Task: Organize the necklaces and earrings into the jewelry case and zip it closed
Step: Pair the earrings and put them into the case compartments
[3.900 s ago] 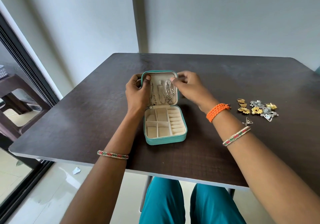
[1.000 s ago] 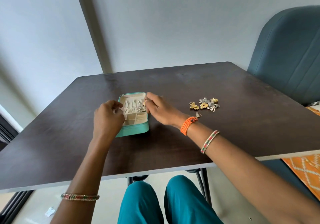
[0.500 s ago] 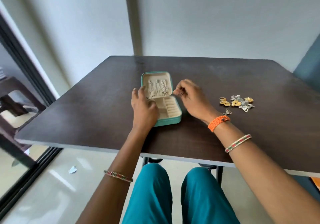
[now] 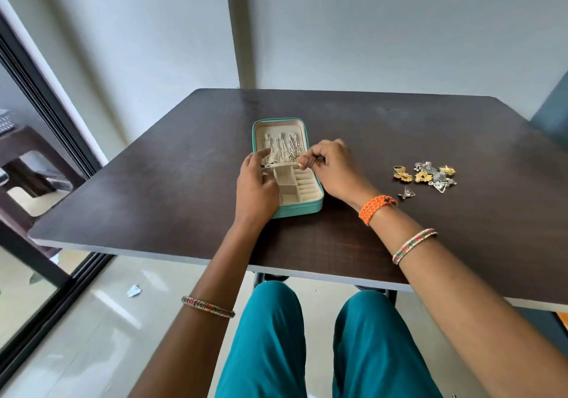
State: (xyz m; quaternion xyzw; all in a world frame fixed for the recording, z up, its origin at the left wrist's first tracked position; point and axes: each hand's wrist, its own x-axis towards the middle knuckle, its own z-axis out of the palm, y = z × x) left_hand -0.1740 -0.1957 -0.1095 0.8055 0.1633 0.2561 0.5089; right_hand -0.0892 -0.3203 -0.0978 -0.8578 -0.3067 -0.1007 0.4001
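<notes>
Head view: your left hand (image 4: 256, 187) rests loosely open over the teal jewelry case (image 4: 287, 167), mid-table (image 4: 153, 188). Your right hand (image 4: 330, 170) pinches something small, unidentifiable, having returned to the case's right edge. Necklaces (image 4: 281, 148) hang in the lid; earrings (image 4: 425, 176) lie well apart.

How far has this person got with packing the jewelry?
About halfway. Silver necklaces already hang in the lid of the open teal case. The right hand pinches something small at the case's edge. The earrings lie loose on the table, and zipping remains.
</notes>
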